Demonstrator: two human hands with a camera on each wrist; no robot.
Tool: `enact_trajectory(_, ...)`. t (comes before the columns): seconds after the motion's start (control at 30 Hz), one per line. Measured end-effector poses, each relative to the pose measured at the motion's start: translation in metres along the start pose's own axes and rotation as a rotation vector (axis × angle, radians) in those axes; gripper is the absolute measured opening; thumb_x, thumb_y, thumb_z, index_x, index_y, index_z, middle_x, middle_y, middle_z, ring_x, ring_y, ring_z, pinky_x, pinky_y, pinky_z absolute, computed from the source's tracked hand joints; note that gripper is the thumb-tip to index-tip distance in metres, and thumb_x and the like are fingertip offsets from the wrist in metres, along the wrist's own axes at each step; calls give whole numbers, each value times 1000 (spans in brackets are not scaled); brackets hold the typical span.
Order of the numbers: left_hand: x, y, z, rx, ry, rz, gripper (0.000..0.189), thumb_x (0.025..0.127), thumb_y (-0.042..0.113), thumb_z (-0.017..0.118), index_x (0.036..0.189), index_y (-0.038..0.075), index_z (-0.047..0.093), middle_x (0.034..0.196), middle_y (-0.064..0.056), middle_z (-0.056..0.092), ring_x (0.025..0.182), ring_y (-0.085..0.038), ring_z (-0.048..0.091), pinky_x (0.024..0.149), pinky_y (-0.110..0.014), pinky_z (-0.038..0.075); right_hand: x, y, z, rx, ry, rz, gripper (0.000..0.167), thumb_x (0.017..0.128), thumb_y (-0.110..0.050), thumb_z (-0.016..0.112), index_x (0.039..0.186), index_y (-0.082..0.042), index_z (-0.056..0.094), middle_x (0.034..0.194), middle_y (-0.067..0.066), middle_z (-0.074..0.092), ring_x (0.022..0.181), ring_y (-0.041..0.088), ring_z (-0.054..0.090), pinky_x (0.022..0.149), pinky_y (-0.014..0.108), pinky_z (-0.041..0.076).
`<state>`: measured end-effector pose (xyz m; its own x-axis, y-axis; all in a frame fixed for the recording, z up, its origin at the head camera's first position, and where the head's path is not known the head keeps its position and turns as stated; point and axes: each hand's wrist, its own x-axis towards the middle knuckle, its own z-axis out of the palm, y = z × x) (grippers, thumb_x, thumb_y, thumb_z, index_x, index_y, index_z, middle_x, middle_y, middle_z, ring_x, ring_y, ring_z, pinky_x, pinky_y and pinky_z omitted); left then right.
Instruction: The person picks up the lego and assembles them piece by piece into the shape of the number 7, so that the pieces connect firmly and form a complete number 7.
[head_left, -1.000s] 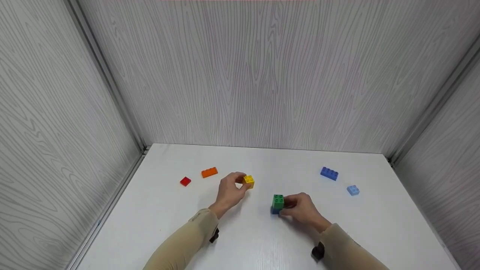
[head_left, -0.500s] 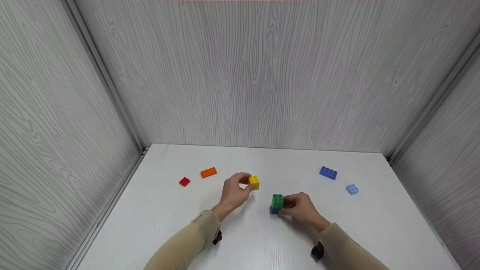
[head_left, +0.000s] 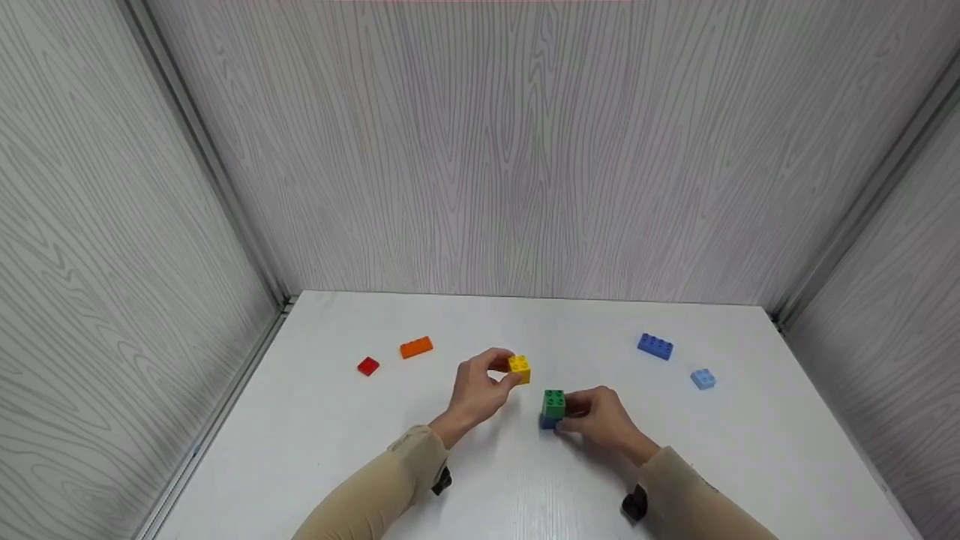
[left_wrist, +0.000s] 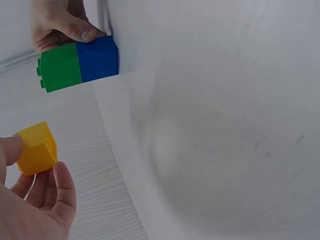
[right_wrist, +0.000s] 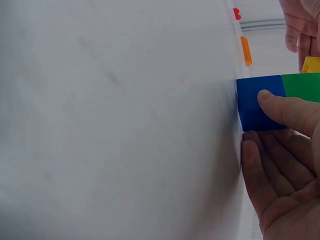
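Observation:
My left hand (head_left: 478, 390) pinches a yellow toy building brick (head_left: 519, 369) between thumb and fingers, held up off the table. In the left wrist view the brick's hollow underside (left_wrist: 51, 143) shows. To the right, a green brick (head_left: 554, 403) sits on top of a blue brick (head_left: 550, 422), the two joined as an upright stack on the table. My right hand (head_left: 604, 420) grips this stack from its right side, the thumb (right_wrist: 280, 107) on the blue brick's face. The yellow brick is left of the stack and a little farther back, apart from it.
On the white table (head_left: 480, 487), a red brick (head_left: 368, 366) and an orange brick (head_left: 416, 346) lie at the left. A long blue brick (head_left: 655, 346) and a light blue brick (head_left: 703, 379) lie at the right. Grey wood-grain panels (head_left: 480, 150) stand behind and at both sides.
My left hand has carried the yellow brick to the right, nearer the green and blue stack. The right hand has kept its grip on the stack in the same place.

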<state>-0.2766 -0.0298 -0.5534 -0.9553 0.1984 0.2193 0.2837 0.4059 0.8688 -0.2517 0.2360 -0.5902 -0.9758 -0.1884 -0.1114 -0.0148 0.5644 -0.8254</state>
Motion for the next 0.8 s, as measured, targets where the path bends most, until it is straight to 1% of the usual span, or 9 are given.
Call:
enact_trajectory(0.1,-1,2,2,-9,-5,14,27,105,19,80,132,15,76,126,-5,82,115,-21,75,88,-23,62,0,0,0,-5,2,-8,43,94,-8,89,136,-11,82,121,2,84,111,18,77,110,50,64)
enact_trajectory(0.33,-3,7,5,-28,-11,50,27,105,18,81,131,14,77,126,-6,82,115,-22,76,86,-20,61,-1,-1,0,-17,15,10,42,93,-9,91,134,-14,83,120,1,83,110,18,77,111,51,63)
enact_trajectory(0.53,-5,10,7,-40,-23,65,27,104,18,81,130,14,78,125,-5,83,114,-22,76,86,-20,61,0,-1,0,-11,10,5,42,94,-9,90,135,-12,82,120,1,84,109,18,77,110,51,64)
enact_trajectory(0.73,-5,11,10,-15,-32,103,28,103,18,82,130,12,78,123,-7,84,114,-24,78,86,-21,62,1,0,-1,-16,-11,-38,39,95,-12,89,133,-13,83,120,2,85,108,18,78,107,49,65)
enact_trajectory(0.8,-5,11,10,-11,-32,107,27,103,18,82,129,12,78,123,-6,84,114,-23,78,86,-21,62,2,1,-1,-12,-18,-48,38,95,-12,89,133,-13,84,120,2,85,108,18,78,107,49,66)
